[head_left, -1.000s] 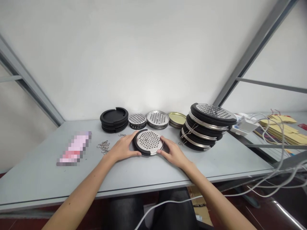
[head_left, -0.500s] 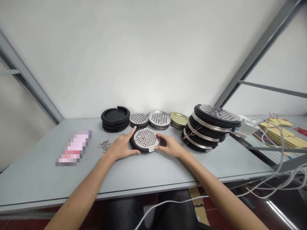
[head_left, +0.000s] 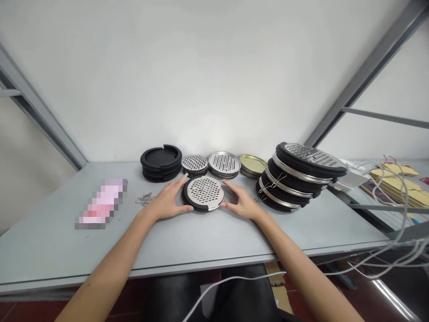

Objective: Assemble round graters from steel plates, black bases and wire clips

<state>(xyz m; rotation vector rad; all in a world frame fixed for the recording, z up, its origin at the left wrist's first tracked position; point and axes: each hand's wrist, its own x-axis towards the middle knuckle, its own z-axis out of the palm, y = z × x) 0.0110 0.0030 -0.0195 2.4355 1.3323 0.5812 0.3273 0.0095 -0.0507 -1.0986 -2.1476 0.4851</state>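
Steel-topped disc (head_left: 205,191) lies between left hand (head_left: 165,201) and right hand (head_left: 244,203), both spread at its rim, seemingly steadying it. Moving it would need even pressure.

"What's in the middle of the desk (head_left: 201,241)?"

"A perforated metal disc (head_left: 205,190) with a black rim, the left hand (head_left: 167,200) and right hand (head_left: 241,202) spread at its sides."

"And along the far side?"

"From left to right, black trays (head_left: 161,158), small silver discs (head_left: 195,163), larger silver discs (head_left: 224,163) and gold lids (head_left: 254,164)."

"Nearer?"

"Loose clips (head_left: 144,199) at left, a tilted black-and-silver pile (head_left: 295,179) at right."
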